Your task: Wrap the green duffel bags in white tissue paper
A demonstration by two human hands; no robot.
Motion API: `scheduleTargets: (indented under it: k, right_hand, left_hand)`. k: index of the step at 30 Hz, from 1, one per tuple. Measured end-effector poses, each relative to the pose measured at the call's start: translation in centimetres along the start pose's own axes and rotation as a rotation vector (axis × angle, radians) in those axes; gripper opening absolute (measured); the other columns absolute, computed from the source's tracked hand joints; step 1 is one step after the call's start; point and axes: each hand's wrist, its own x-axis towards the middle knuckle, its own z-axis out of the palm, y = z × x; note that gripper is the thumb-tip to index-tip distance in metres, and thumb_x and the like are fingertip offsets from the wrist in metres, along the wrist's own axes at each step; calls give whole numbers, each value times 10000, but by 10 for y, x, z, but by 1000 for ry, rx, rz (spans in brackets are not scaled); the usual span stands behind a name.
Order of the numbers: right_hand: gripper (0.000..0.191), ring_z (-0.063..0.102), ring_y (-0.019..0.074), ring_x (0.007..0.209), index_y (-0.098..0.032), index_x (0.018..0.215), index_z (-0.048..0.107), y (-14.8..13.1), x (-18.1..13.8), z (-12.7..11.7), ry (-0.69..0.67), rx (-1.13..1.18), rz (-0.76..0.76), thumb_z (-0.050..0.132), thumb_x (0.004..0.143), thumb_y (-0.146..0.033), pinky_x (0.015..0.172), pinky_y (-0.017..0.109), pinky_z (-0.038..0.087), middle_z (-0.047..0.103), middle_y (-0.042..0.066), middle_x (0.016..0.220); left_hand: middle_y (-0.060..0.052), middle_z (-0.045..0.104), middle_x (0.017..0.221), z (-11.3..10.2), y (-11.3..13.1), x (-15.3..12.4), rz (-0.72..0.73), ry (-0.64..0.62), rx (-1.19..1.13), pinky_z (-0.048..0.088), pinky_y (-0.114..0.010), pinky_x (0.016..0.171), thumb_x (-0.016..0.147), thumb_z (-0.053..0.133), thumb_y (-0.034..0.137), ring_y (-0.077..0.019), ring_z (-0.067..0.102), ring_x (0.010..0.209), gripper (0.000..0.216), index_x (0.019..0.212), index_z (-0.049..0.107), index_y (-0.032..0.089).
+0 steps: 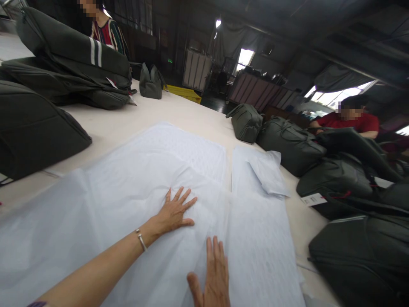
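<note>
My left hand (pixel 174 212) lies flat with fingers spread on a large sheet of thin white tissue paper (pixel 128 192) spread over the table. My right hand (pixel 214 277) rests flat on the same sheet near the bottom edge of view, fingers stretched forward. A second white sheet (pixel 258 238) lies just right of both hands, with a smaller folded white piece (pixel 268 172) on top of it. Neither hand holds anything.
Dark green bags lie around the pale table (pixel 166 113): a stack at far left (pixel 73 72), one near left (pixel 28 128), a small one at back (pixel 151 82), several at right (pixel 287 143). A person in a striped top and a person in red are beyond.
</note>
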Motion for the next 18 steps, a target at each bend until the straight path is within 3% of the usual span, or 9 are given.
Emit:
scheduleTargets:
  k: [3, 7, 11, 13, 16, 18]
  right_hand:
    - [808, 110, 334, 1497, -184, 1576, 23, 7, 40, -15, -36, -1, -33, 369, 967, -586, 1169, 612, 226, 171, 125, 1619]
    - [721, 139, 293, 1497, -195, 1555, 211, 16, 71, 2, -182, 17, -102, 370, 973, -588, 1202, 569, 166, 232, 90, 1605]
    - [693, 107, 259, 1504, -219, 1550, 229, 15, 70, 14, -215, 86, -70, 411, 972, -555, 1218, 544, 104, 192, 53, 1616]
    - [679, 109, 245, 1505, -218, 1546, 242, 13, 74, 9, -217, 154, -68, 445, 967, -510, 1219, 539, 79, 214, 45, 1612]
    - [606, 257, 220, 1471, -172, 1494, 367, 17, 82, -9, -215, 292, 9, 474, 951, -420, 1208, 490, 185, 379, 72, 1548]
    - [512, 427, 192, 1380, -130, 1402, 491, 30, 76, -34, -110, 396, 128, 433, 952, -368, 1152, 395, 329, 521, 101, 1448]
  left_hand:
    - [-117, 189, 1622, 4, -3, 1, 7, 29, -2, 52, -768, 1090, 835, 595, 673, -427, 91, 1485, 824, 1526, 284, 348]
    - [-129, 233, 1610, 0, 2, 2, -10, 49, 42, 72, -767, 1091, 827, 640, 614, -429, 136, 1479, 791, 1507, 348, 334]
    - [-103, 277, 1597, -5, 24, -7, 125, 145, 101, 74, -643, 1181, 908, 574, 299, -327, 194, 1488, 606, 1488, 399, 272]
    - [-102, 349, 1566, -1, 35, -13, 188, 69, 75, 193, -545, 1198, 924, 462, 165, -270, 298, 1458, 554, 1474, 425, 229]
    - [-139, 396, 1533, 7, 45, -18, 174, -57, 40, 318, -509, 1151, 926, 450, 174, -282, 376, 1418, 514, 1441, 468, 174]
    - [-159, 362, 1548, 8, 50, -20, 149, -71, 52, 306, -541, 1148, 918, 508, 222, -305, 345, 1431, 535, 1445, 452, 154]
